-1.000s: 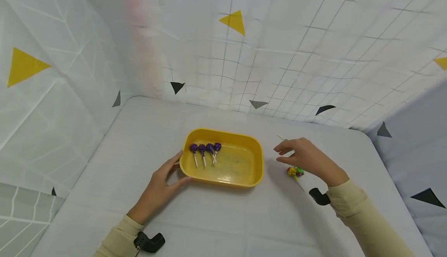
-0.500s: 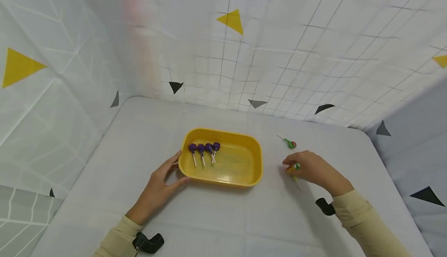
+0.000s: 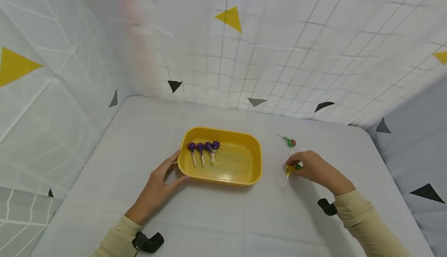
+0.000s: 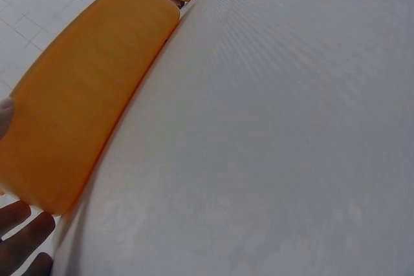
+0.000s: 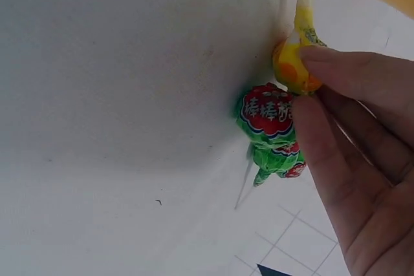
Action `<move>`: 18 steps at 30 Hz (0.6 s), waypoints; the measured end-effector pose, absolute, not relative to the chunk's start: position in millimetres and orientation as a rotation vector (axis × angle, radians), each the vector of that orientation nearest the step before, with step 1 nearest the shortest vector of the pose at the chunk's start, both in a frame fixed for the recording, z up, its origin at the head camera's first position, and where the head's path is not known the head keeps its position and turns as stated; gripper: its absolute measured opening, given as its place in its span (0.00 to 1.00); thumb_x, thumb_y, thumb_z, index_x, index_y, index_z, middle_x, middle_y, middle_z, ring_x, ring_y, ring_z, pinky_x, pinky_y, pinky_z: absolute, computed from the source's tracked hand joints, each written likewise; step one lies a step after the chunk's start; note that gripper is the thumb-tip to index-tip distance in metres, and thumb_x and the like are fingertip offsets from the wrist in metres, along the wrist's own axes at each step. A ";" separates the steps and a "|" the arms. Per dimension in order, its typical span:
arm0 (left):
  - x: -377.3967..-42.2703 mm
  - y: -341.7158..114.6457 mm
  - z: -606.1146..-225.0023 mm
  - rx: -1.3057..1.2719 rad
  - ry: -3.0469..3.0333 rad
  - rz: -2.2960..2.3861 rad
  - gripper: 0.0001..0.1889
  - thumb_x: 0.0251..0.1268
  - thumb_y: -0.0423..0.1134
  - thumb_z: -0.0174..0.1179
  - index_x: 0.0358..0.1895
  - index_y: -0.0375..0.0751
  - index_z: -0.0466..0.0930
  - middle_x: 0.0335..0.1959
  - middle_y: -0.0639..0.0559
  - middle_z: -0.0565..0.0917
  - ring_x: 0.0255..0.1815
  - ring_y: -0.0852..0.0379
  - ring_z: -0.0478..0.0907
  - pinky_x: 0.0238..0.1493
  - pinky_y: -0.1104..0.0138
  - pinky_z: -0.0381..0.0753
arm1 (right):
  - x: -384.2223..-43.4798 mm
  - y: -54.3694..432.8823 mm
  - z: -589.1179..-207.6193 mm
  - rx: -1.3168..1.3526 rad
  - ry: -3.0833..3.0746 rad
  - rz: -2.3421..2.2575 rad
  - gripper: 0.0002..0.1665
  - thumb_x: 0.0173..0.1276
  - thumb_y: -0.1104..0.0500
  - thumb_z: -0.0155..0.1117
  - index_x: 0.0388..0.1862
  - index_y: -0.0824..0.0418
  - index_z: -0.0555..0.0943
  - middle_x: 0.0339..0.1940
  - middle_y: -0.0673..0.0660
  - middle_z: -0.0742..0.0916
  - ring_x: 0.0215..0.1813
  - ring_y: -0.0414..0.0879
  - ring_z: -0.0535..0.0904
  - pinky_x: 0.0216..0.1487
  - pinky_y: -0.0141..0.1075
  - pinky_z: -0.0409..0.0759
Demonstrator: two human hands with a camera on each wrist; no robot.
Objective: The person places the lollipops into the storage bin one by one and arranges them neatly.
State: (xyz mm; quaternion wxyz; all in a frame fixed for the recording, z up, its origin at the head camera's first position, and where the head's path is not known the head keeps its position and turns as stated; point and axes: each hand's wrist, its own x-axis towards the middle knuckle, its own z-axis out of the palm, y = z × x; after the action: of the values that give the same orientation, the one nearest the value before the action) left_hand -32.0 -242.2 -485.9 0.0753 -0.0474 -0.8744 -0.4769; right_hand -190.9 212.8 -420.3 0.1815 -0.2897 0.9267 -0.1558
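In the head view my left hand [image 3: 158,189] holds the left end of a yellow tray [image 3: 261,160], thumb along its front wall and fingers at its end. Several purple-wrapped lollipops [image 3: 200,147] lie in a row in the tray's left half, sticks toward me. To the right of the tray my right hand [image 3: 314,170] pinches a yellow-wrapped lollipop [image 5: 296,66] by its head, between thumb and forefinger, its white stick pointing toward me. Right beside those fingertips is a green-and-red lollipop [image 5: 268,113], partly covered by the hand in the head view.
Another green-and-red lollipop [image 3: 291,142] lies on the white table [image 3: 209,218] beyond the right hand. White sheets with grid lines and coloured triangles stand round the table's back and sides.
My right hand has come down toward me onto the candies and taken the yellow lollipop, whose stick has swung leftward. The left hand and tray have stayed in place.
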 end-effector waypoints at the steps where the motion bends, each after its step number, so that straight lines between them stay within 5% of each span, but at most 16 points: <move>1: -32.0 -242.4 -486.0 -0.141 -2.623 -1.430 0.47 0.64 0.48 0.73 0.83 0.52 0.57 0.81 0.53 0.65 0.69 0.55 0.77 0.76 0.63 0.74 | -191.1 213.4 -420.6 -0.813 2.616 -0.451 0.14 0.58 0.69 0.78 0.45 0.62 0.90 0.42 0.53 0.92 0.46 0.49 0.87 0.49 0.48 0.91; 18: -31.5 -243.0 -485.4 -0.128 -2.637 -1.422 0.46 0.65 0.51 0.72 0.83 0.55 0.56 0.81 0.54 0.65 0.71 0.54 0.76 0.77 0.61 0.72 | -190.0 215.6 -425.3 -0.772 2.687 -0.405 0.10 0.65 0.58 0.76 0.43 0.59 0.90 0.37 0.48 0.92 0.43 0.45 0.87 0.45 0.45 0.88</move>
State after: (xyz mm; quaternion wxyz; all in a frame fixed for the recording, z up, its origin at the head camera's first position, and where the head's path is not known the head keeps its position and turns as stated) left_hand -31.5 -243.0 -485.4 0.0712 -0.0427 -0.8771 -0.4731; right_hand -190.0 215.6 -425.3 0.1577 -0.2698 0.9393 -0.1416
